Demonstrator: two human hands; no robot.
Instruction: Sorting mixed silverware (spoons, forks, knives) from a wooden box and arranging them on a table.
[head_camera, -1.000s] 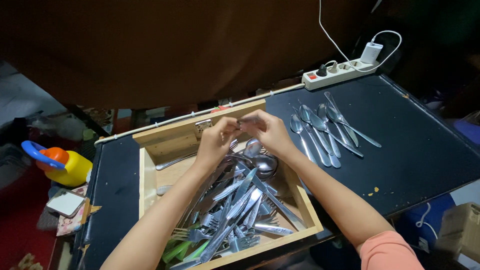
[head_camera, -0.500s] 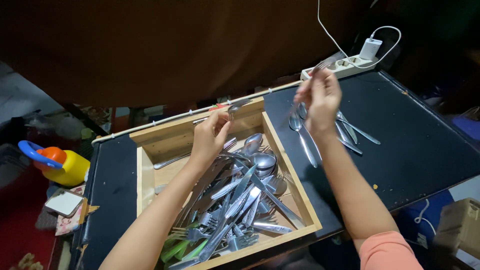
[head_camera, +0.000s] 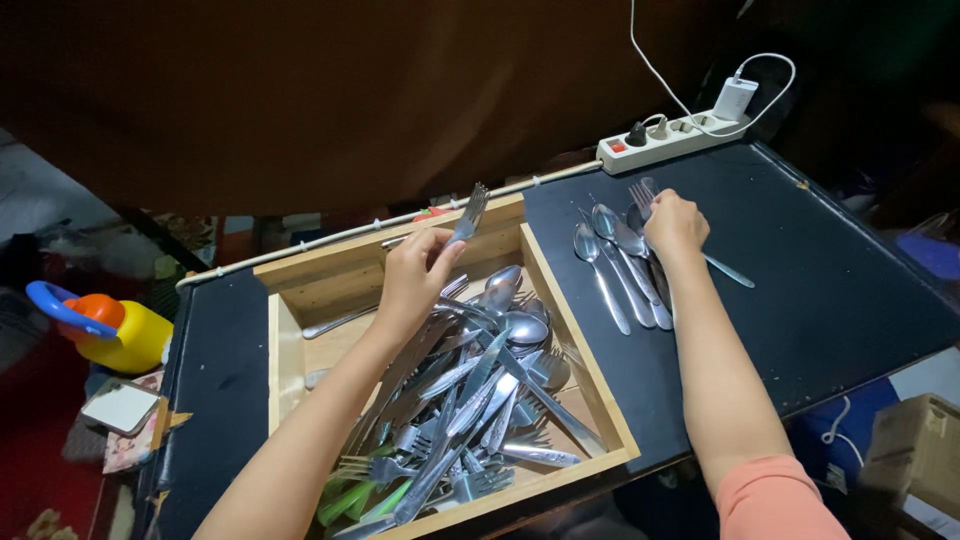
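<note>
I saw the left hand (head_camera: 415, 275) pinch a steel fork (head_camera: 468, 214) upright above the open wooden box (head_camera: 290, 330) of heaped cutlery, while the right hand (head_camera: 672, 225), fingers curled, pressed another fork (head_camera: 642, 196) into the spoon row (head_camera: 615, 265) on the black table (head_camera: 840, 290), apparently keeping it aligned.

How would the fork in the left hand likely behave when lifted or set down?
The fork, pinched by the left hand above the wooden box, looks like thin polished metal: probably stiff and light. Its smooth handle may be slippery, and being flat it would likely lie still rather than roll.
</note>
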